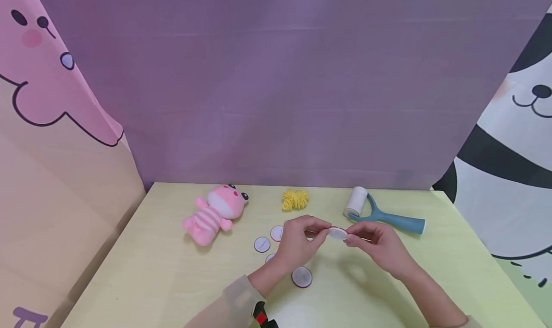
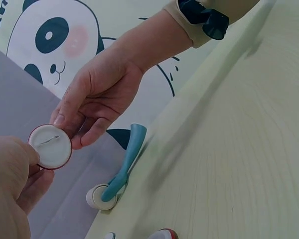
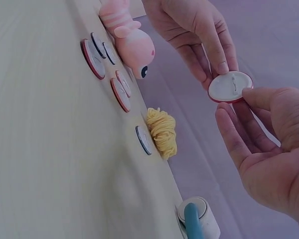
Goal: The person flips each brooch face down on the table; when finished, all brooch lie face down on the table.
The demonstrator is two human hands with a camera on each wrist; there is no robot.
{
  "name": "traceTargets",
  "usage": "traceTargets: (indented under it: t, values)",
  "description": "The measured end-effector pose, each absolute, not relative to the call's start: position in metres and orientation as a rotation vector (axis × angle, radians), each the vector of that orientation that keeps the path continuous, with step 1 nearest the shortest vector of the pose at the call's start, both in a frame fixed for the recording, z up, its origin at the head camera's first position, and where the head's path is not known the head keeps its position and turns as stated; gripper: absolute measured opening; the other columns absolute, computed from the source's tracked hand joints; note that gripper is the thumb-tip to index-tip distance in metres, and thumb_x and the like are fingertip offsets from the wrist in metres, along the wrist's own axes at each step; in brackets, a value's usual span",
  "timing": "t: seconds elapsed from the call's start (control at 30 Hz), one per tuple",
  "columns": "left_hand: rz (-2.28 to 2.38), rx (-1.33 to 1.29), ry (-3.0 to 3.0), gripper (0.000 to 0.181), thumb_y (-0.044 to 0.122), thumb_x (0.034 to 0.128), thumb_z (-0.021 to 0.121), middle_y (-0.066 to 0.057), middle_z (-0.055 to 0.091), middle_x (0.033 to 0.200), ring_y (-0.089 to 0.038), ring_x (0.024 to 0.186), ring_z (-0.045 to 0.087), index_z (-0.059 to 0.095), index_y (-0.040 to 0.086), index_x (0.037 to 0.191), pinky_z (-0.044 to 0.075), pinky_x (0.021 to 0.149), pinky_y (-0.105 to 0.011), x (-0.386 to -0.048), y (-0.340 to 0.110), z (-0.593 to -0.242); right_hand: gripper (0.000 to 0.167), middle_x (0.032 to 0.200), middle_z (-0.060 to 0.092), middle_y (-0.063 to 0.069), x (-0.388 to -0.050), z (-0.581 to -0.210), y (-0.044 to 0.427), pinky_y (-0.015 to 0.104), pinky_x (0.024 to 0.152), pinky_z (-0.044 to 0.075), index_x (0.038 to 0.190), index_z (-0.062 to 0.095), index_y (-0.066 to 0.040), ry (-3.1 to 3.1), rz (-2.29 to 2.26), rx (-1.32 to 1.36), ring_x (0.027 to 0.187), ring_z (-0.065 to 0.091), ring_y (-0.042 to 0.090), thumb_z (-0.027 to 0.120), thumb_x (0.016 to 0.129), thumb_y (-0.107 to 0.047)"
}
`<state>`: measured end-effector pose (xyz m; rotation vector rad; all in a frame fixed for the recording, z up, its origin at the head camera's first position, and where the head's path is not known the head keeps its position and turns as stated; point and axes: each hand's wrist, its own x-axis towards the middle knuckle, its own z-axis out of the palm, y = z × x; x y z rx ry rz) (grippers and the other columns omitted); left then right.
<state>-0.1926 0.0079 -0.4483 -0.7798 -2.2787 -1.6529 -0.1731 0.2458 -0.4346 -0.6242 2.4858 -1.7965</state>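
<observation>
Above the table, a round pin-back button badge (image 1: 338, 233) with a red rim is pinched at opposite edges by my left hand (image 1: 299, 241) and my right hand (image 1: 384, 251). In both wrist views, the white back of the badge (image 2: 51, 147) with its metal pin is visible. Below my left forearm lies another larger badge (image 1: 302, 277) with a red rim. Several more badges are scattered around my left hand, among them a dark-rimmed one (image 1: 262, 244) and a red-rimmed one (image 1: 277, 233); my left hand partly covers some of them.
A pink striped plush toy (image 1: 215, 213) lies at the back left. Behind my hands is a bundle of yellow yarn (image 1: 295, 200). At the back right lies a lint roller (image 1: 388, 218) with a blue handle. A purple cloth backdrop (image 1: 293, 102) rises behind the table (image 1: 142, 280).
</observation>
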Motion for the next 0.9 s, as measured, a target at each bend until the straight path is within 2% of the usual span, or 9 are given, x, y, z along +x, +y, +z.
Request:
traceTargets:
  t: [0.13,0.47,0.7,0.9]
  values:
    - [-1.663,-0.765,-2.297,0.012,0.006,0.0953,0.079,-0.004,0.083,0.1,0.001,0.084,0.076,0.083,0.009,0.106,0.061,0.074,-0.013,-0.1921,0.0076,-0.4484,0.017,0.098,0.078,-0.009,-0.1739,-0.4346,0.2463,0.028,0.082,0.066,0.112,0.071,0.009,2.469,-1.803,-0.626,0.089,0.078,0.01,0.072,0.099,-0.001]
    - [-1.754,-0.743,-2.303,0.015,0.007,0.0947,0.08,-0.008,0.083,0.099,-0.01,0.082,0.079,0.082,0.01,0.109,0.061,0.072,-0.015,-0.1911,0.0078,-0.4474,0.019,0.102,0.078,-0.011,-0.175,-0.4339,0.2473,0.026,0.08,0.066,0.116,0.067,0.015,2.442,-1.849,-0.67,0.086,0.078,0.011,0.067,0.101,0.002]
    - [-1.804,-0.73,-2.299,0.015,0.006,0.0941,0.08,-0.01,0.082,0.095,-0.004,0.079,0.076,0.082,0.009,0.109,0.062,0.072,-0.016,-0.1902,0.0083,-0.447,0.022,0.103,0.078,-0.011,-0.1746,-0.4337,0.246,0.027,0.079,0.066,0.119,0.067,0.014,2.46,-1.843,-0.645,0.084,0.077,0.011,0.068,0.101,0.001]
    - [-1.786,-0.758,-2.319,0.021,0.003,0.0934,0.08,-0.011,0.081,0.096,-0.003,0.079,0.076,0.081,0.008,0.113,0.062,0.072,-0.015,-0.1897,0.0078,-0.4485,0.025,0.104,0.078,-0.01,-0.1757,-0.4357,0.2459,0.029,0.078,0.067,0.122,0.065,0.013,2.445,-1.853,-0.63,0.084,0.078,0.016,0.068,0.101,0.001]
